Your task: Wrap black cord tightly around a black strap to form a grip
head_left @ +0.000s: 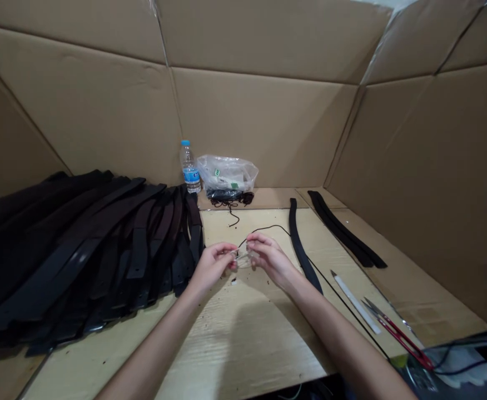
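Observation:
Above the middle of the wooden board, my left hand (pixel 217 263) pinches a thin pale strand-like piece (pixel 243 258) between thumb and fingers. My right hand (pixel 268 256) is close beside it, its bent fingers closed on the other side of the same pale piece, whose exact kind I cannot make out. A thin black cord (pixel 273 226) runs from between the hands, arcs to the right, passes a curved black strap (pixel 297 233) and continues down to the front right edge.
Many black straps (pixel 114 239) lie heaped on the left. Two more straps (pixel 343 228) rest at right, near a white-handled pointed tool (pixel 355 301) and red-handled snips (pixel 399 335). A water bottle (pixel 190 173) and plastic bag (pixel 229 171) stand at the back. Cardboard walls (pixel 260 116) surround the board.

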Available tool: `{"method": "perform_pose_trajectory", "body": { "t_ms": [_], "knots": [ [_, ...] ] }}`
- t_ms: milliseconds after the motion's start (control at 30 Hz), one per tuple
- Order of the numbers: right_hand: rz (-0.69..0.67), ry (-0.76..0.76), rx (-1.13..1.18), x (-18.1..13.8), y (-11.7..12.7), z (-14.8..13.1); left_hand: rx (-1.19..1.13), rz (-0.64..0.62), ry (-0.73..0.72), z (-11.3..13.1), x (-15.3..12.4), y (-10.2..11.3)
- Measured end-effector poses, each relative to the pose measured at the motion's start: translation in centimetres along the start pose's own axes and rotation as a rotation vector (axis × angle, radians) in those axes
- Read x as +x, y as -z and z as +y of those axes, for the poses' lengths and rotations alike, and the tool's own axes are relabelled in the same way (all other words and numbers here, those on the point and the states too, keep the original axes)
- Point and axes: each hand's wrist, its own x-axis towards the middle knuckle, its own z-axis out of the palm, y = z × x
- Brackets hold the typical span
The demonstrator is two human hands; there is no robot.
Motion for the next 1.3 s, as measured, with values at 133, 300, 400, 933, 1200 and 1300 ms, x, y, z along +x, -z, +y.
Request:
{"method": "perform_pose_trajectory", "body": {
  "t_ms": [133,300,400,933,1200,1300],
  "knots": [
    [-0.061,-0.022,-0.049,0.1,0.6,-0.2,-0.057,-0.031,0.036,0.0,-0.4,-0.1],
    [0.034,0.066,-0.115,0.4,0.9,-0.4,-0.123,-0.072,0.062,0.4,-0.9,-0.2],
    [0.041,0.034,-0.176,0.5,1.2,-1.1,-0.135,-0.072,0.067,0.3,-0.7,-0.1],
    [0.006,-0.122,-0.598,-1.4,0.9,-5.7,-0.135,-0.06,0.073,-0.2,-0.1,0.4],
    [-0.16,-0.396,-0.808,-1.4,1.3,-8.2,-0.135,-0.047,0.051,-0.2,-0.1,0.8],
    [-0.022,-0.26,-0.802,0.3,1.6,-10.1,-0.141,-0.034,0.052,-0.1,-0.1,0.8]
  ]
}}
